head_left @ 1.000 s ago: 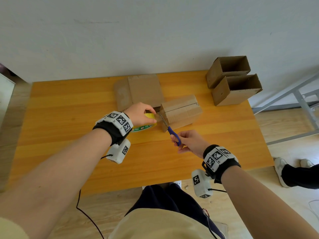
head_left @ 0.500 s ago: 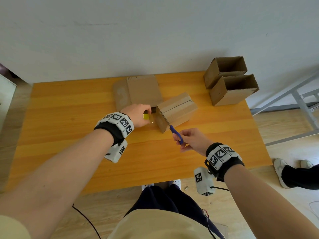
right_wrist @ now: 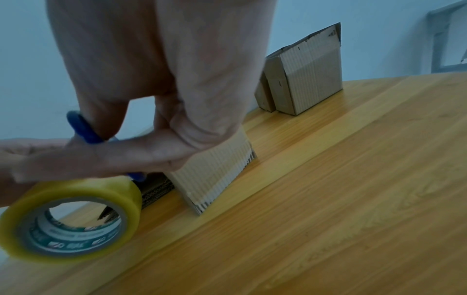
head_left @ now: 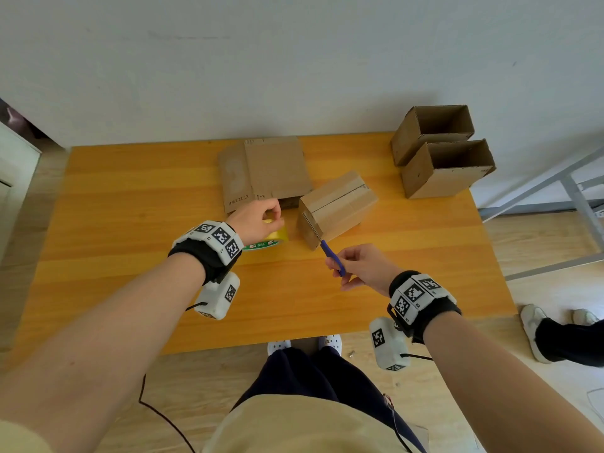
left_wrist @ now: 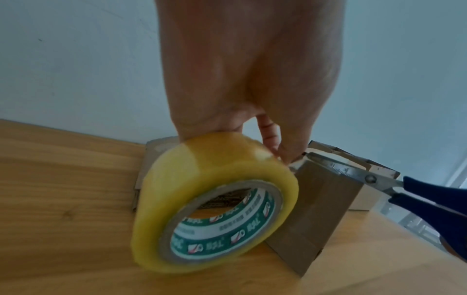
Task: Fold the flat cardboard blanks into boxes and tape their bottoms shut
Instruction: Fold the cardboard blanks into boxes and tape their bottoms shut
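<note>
A folded cardboard box point(head_left: 338, 204) stands bottom-up on the wooden table point(head_left: 130, 223), a tape strip along its seam. My left hand point(head_left: 261, 219) grips a yellow tape roll point(left_wrist: 215, 201) with a green core just left of the box, tilted on its edge. My right hand point(head_left: 359, 266) holds blue-handled scissors point(head_left: 330, 255), thumb through a handle loop point(right_wrist: 83, 127). The blades point(left_wrist: 336, 165) lie at the box's near top corner, by the left fingertips. A stack of flat blanks point(head_left: 264, 171) lies behind the left hand.
Two folded boxes point(head_left: 441, 148) stand open side up at the table's back right corner. A white wall runs behind the table. Another person's shoes and legs point(head_left: 562, 331) are on the floor at the right. A grey metal frame point(head_left: 555, 197) stands right of the table.
The left hand has drawn the tape roll away from the box to the left and tilted it down toward the table. The scissors stay at the box's corner, and the box has turned slightly.
</note>
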The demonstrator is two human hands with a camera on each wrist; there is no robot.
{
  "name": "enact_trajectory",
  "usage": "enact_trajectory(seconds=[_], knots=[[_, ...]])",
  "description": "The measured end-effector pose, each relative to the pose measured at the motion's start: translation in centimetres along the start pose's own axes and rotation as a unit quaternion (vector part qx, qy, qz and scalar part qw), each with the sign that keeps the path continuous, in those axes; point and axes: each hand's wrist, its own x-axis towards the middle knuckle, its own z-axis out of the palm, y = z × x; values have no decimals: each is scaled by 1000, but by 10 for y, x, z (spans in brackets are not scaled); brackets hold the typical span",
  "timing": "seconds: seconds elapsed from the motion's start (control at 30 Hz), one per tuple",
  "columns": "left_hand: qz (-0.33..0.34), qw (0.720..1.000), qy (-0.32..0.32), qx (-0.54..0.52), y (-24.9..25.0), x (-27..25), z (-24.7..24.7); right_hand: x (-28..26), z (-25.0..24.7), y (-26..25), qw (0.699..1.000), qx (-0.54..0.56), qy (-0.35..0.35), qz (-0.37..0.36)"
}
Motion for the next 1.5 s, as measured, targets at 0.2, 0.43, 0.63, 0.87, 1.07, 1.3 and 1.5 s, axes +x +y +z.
enact_trajectory(seconds=[0.2,0.43,0.63,0.87,1.07,1.3,1.5], knots=[[-1,999,26,-24,-5,-11,9,3,5,0,1000,-16,-5,5],[-5,998,0,56,-11,-21,29,7,9,4,999,-31,-6,17],[-12,984,-59,165,-19,-20,46,10,8,7,1000,-25,2,15],[-34,978,-89,185,-26,-18,63,15,6,9,999,-46,6,20],[-44,998,-9,51,-23,-10,57,17,3,8,998,-56,4,28],[82,992,70,63,-5,-4,31,22,1,5,996,-80,-22,41],[87,993,72,44,-5,2,25,27,1,-3,990,-108,-49,77]])
